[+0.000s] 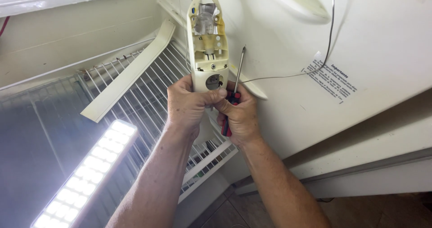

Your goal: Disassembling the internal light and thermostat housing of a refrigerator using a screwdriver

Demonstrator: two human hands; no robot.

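Observation:
My left hand (189, 104) grips the lower end of a cream plastic lamp housing (204, 34), held upright inside an open fridge. A clear bulb (206, 18) sits near the housing's top, with a round hole and a small screw lower down. My right hand (240, 115) also clasps the housing's base and holds a screwdriver (237, 77) with a red and black handle. Its metal shaft points up beside the housing. Both thumbs meet at the housing's lower edge.
A white wire shelf (144, 97) lies below the hands, with a loose cream plastic strip (130, 72) resting across it. A lit LED work light (87, 169) lies at the lower left. A thin grey wire (330, 34) runs down the fridge's inner wall past a printed label (330, 80).

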